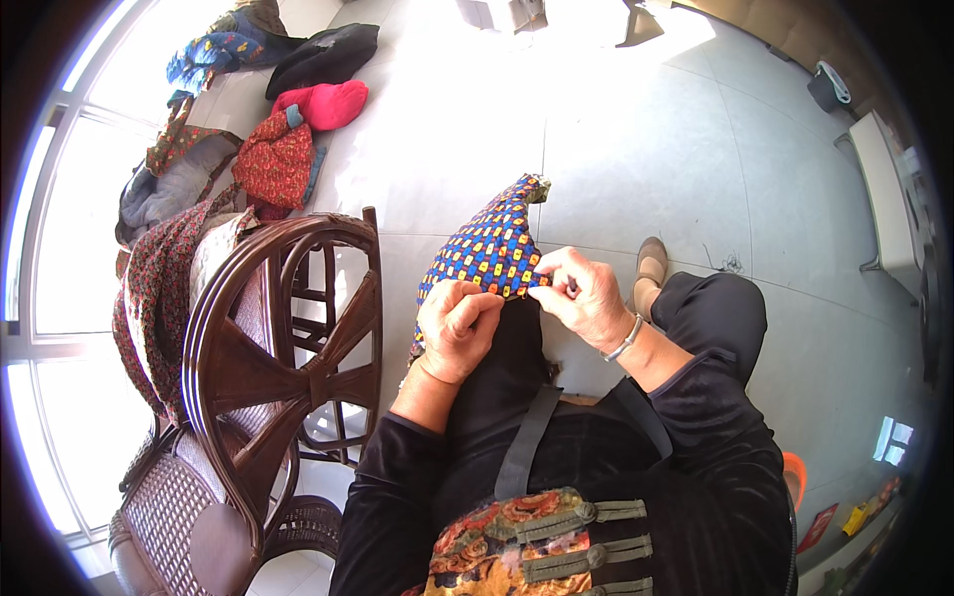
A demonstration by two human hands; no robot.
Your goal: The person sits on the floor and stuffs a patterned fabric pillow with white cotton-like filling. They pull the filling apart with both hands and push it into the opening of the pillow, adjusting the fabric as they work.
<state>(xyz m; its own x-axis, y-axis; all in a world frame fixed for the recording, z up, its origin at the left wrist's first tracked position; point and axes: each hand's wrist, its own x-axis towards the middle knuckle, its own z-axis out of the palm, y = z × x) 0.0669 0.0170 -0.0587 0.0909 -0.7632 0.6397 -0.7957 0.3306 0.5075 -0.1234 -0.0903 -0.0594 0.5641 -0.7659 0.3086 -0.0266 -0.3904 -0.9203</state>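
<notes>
A blue cloth piece patterned with yellow and orange blocks (484, 246) lies over my raised knee in the middle of the view. My left hand (460, 320) grips its near edge, fingers curled in. At the right end of that edge, my right hand (577, 290) pinches the cloth between thumb and fingertips; a small dark thing shows among its curled fingers, too small to name. A silver-coloured bracelet (624, 339) circles my right wrist. Whether a needle or thread is in the fingers cannot be told.
Dark rattan chairs (313, 384) stand close on my left, with a floral cloth (160, 298) draped over one. Beyond them, a red patterned garment (276, 160), a pink cushion-like item (324, 104) and a black cloth item (328, 59) lie on the tiles. Tangled dark thread (730, 262) lies near my shoe.
</notes>
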